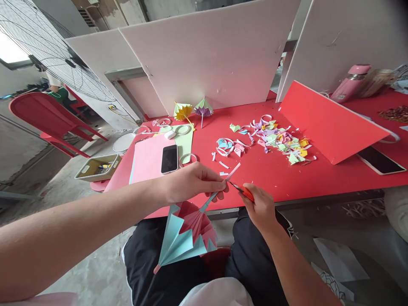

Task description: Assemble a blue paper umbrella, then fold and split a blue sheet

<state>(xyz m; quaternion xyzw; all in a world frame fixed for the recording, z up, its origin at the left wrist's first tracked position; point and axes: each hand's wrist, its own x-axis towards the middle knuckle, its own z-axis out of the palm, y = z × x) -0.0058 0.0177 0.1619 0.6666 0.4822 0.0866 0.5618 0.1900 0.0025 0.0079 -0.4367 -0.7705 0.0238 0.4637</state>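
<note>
A folded paper umbrella [186,233], light blue outside and pink inside, hangs over my lap with its tip toward the lower left. My left hand [204,182] pinches its rolled paper handle, and a pink strip end sticks out past the fingers. My right hand [259,208] is closed around an orange cutter [247,193]. The cutter's blade points left and lies at the handle close to my left fingertips; whether it touches the paper is too small to tell.
On the red table [204,148] are a phone [169,159], pink paper [148,157], two small paper umbrellas [183,111], paper scraps [283,140], a propped red board [331,123] and a pink bottle [350,84]. A bin [97,168] stands left.
</note>
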